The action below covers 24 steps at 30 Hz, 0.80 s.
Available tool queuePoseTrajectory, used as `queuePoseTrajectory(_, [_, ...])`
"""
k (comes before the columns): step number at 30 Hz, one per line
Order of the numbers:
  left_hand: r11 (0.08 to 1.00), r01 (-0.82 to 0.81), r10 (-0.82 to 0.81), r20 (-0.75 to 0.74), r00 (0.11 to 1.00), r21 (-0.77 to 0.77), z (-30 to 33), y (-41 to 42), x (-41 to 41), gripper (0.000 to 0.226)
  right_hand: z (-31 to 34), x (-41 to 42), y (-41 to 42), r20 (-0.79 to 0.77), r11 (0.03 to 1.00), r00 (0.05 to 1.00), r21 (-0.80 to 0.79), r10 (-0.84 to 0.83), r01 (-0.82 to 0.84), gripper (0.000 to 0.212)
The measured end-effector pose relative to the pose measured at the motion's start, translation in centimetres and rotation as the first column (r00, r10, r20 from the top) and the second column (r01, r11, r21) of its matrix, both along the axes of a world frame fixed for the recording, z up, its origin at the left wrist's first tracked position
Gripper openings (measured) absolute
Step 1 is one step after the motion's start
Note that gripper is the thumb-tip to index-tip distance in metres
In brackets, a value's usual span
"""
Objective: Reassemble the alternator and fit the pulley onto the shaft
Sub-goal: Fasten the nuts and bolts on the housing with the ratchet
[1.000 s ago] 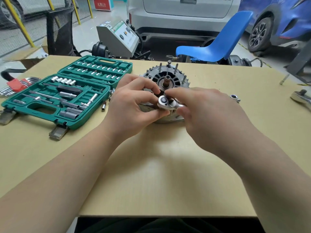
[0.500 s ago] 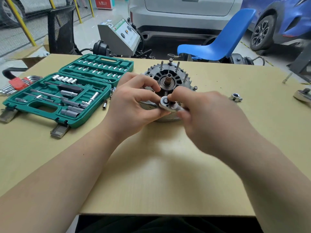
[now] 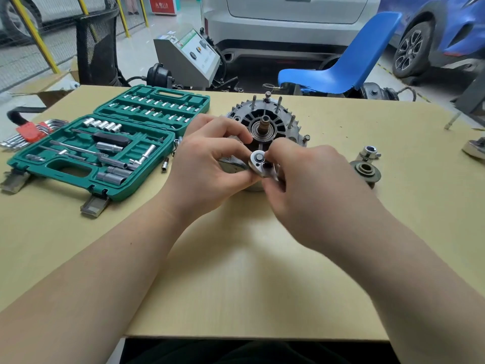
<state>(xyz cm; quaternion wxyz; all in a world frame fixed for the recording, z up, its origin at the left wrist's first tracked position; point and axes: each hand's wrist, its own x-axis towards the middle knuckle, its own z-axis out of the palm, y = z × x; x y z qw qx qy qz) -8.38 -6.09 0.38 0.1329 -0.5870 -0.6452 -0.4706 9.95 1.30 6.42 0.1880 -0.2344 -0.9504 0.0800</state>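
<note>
The alternator (image 3: 265,122) lies on the table with its bare shaft (image 3: 264,124) pointing up and several studs standing round its rim. A small chrome ratchet (image 3: 258,162) sits over the alternator's near edge. My left hand (image 3: 210,164) curls round the housing beside the ratchet head, thumb and fingers against it. Gripping the ratchet's handle, my right hand (image 3: 312,185) hides most of it. The dark pulley (image 3: 365,170) lies flat on the table to the right, with a nut (image 3: 369,151) just behind it.
An open green socket set (image 3: 105,143) fills the left of the table, with loose sockets (image 3: 164,164) beside it and red-held hex keys (image 3: 29,131) further left. Another metal part (image 3: 475,148) sits at the right edge. A blue chair (image 3: 341,64) stands behind the table.
My right hand has shifted a little with the ratchet handle while my left stays on the housing. The view has tilted, bringing the pulley into sight.
</note>
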Motion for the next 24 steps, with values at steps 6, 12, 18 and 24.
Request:
queuePoseTrajectory(6, [1.000, 0.009, -0.009, 0.004, 1.000, -0.019, 0.1, 0.0, -0.1, 0.018, 2.4, 0.4, 3.2, 0.065, 0.991, 0.996, -0.118, 0.065, -0.057, 0.030])
queuePoseTrajectory(12, [1.000, -0.008, 0.008, -0.011, 1.000, 0.002, 0.0, 0.0, 0.1, 0.016, -0.1, 0.0, -0.5, 0.007, 0.999, 1.000, -0.028, -0.027, 0.027, 0.015])
queuePoseTrajectory(18, [1.000, 0.005, -0.004, 0.040, 0.999, -0.016, 0.2, -0.1, 0.2, 0.016, -0.2, 0.1, -0.3, -0.004, 0.997, 0.998, 0.055, -0.059, 0.059, 0.014])
queuePoseTrajectory(24, [0.999, -0.003, 0.004, 0.031, 1.000, -0.047, 0.4, -0.1, 0.3, 0.019, 1.9, -0.1, 2.5, 0.057, 0.997, 0.998, -0.082, 0.005, 0.000, 0.030])
